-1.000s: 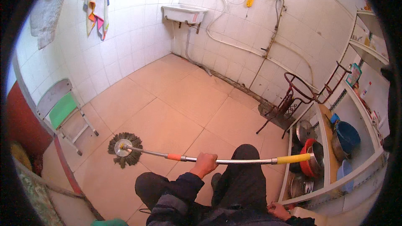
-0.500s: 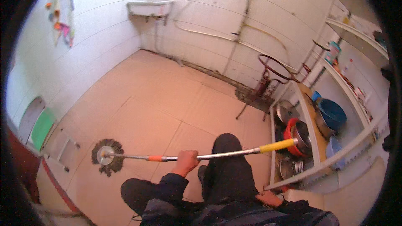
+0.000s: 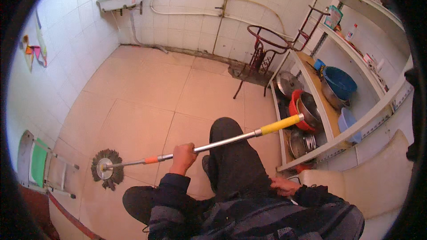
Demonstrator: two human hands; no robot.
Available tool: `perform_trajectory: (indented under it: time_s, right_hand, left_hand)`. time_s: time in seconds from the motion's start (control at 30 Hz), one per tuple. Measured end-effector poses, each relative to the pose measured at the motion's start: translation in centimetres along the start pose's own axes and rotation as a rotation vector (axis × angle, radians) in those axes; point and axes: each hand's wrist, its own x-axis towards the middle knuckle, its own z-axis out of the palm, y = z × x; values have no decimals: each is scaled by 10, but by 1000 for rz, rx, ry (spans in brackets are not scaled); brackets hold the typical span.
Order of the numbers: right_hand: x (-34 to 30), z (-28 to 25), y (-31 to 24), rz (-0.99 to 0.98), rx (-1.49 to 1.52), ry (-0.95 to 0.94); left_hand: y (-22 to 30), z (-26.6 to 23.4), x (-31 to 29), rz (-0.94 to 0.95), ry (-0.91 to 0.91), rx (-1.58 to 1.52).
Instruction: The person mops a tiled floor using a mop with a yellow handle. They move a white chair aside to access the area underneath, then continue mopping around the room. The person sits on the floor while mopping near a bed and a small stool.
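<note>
My left hand (image 3: 183,158), its fingers wrapped round the metal pole, holds a mop (image 3: 222,142) across in front of my knees. The pole has an orange collar near the head and a yellow grip at the upper end. On the floor to the left lies the mop head (image 3: 109,182), a pale disc ringed with dark grey strands. Beside my right thigh rests my right hand (image 3: 286,186), with fingers stretched out against the dark trousers and no object seen in it; its fingertips are partly hidden.
A white shelf unit (image 3: 331,126) with pots, a red basin (image 3: 295,111) and a blue basin (image 3: 341,82) stands right. Near it are a dark red metal stand (image 3: 267,46) and a cream chair (image 3: 373,180). A green folding stool (image 3: 40,162) leans left; a sink (image 3: 122,1) hangs at the back.
The view has shifted, so the room appears further left and higher. The pole's yellow end is tilted up more. My left hand keeps its grip; my right hand stays beside the thigh.
</note>
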Motion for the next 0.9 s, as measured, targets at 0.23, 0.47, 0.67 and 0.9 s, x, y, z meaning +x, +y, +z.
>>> perform_trajectory:
  time_s: [0.23, 0.47, 0.67, 0.9]
  right_hand:
    - [4, -30, 22, -83, 126, -129]
    - [-6, -55, 10, 72, -239, 25]
    - [46, -74, 18, -117, -885, 42]
    - [34, -47, 1, -323, -690, 70]
  left_hand:
    - [6, -5, -1, -19, -23, -42]
    - [7, 1, -5, -53, -57, -33]
    - [11, -3, -2, 7, -15, -5]
    - [16, -6, -2, -10, -44, 0]
